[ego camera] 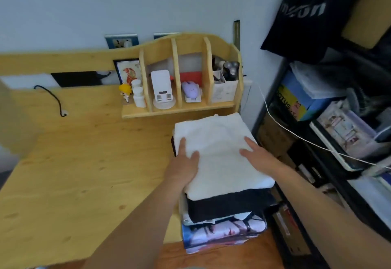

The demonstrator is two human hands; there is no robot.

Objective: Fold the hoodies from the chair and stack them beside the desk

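Hoodie [220,152], white, folded flat into a rectangle, long axis running away from camera, tops stack; left hand [184,163] and right hand [257,152] press it with flat, straight fingers.

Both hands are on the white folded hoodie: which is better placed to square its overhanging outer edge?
Probably the right hand: it rests flat near the right edge of the white folded hoodie; the left hand lies by the wooden desk.

A folded white hoodie [222,154] lies flat atop a folded black one [228,204], stacked lower right of frame.
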